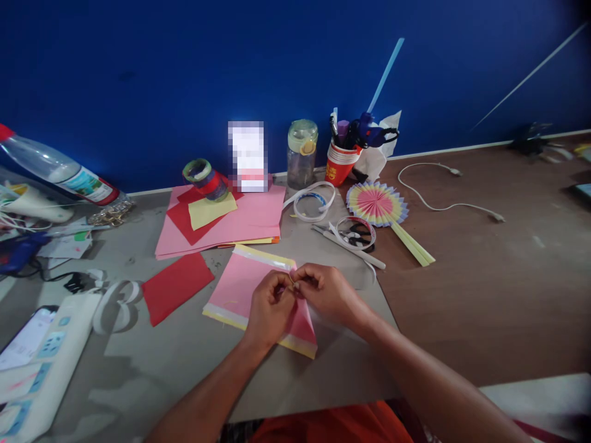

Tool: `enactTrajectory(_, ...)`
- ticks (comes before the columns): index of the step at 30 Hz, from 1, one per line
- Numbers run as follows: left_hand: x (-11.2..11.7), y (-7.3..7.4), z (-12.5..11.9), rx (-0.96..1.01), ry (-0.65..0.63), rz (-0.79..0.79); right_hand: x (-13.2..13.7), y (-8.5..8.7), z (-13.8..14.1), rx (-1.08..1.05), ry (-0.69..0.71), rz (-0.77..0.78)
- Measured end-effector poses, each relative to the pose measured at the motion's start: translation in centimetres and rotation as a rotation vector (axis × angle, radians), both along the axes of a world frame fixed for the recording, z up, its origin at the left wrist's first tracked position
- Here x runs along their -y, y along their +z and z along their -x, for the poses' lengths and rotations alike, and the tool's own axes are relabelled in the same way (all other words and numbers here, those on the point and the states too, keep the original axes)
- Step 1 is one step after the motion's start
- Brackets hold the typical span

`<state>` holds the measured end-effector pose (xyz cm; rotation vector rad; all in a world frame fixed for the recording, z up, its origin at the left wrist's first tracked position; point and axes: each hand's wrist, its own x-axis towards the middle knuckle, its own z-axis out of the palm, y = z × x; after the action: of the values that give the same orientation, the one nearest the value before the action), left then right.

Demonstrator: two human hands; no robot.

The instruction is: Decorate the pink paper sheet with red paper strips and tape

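My left hand (271, 307) and my right hand (327, 294) meet fingertip to fingertip over a pink paper sheet (244, 284) with yellow and whitish bands along two edges. Both are closed in a pinch. Something small and pale shows between the fingertips, too small to name. Part of the sheet is hidden under the hands. A folded red paper (178, 288) lies to the left of the sheet. Beyond it rest a stack of pink paper (258, 215) and a small yellow piece of paper (212, 211).
Around the hands lie a white-handled craft knife (364, 253), tape rings (315, 202) and a pleated paper fan (377, 204). Behind stand a lidded jar (302, 154), a red cup of tools (340, 165) and a tape roll (206, 179). A power strip (64, 363) is at left, a white cable (429, 206) at right.
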<state>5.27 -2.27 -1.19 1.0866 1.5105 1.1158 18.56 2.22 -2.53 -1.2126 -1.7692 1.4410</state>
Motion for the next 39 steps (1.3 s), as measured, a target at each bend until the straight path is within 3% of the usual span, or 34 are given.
enactTrajectory(12,0.2,0.0,0.1,0.062,0.023,0.031,-0.1,0.3,-0.1,-0.053,-0.005,0.050)
enactTrajectory(25,0.1,0.0,-0.1,-0.036,0.020,0.038,0.1,0.3,0.1,-0.029,0.000,0.012)
enactTrajectory(39,-0.2,-0.4,0.3,0.169,0.069,0.171,0.0,1.0,-0.2,0.018,0.004,-0.056)
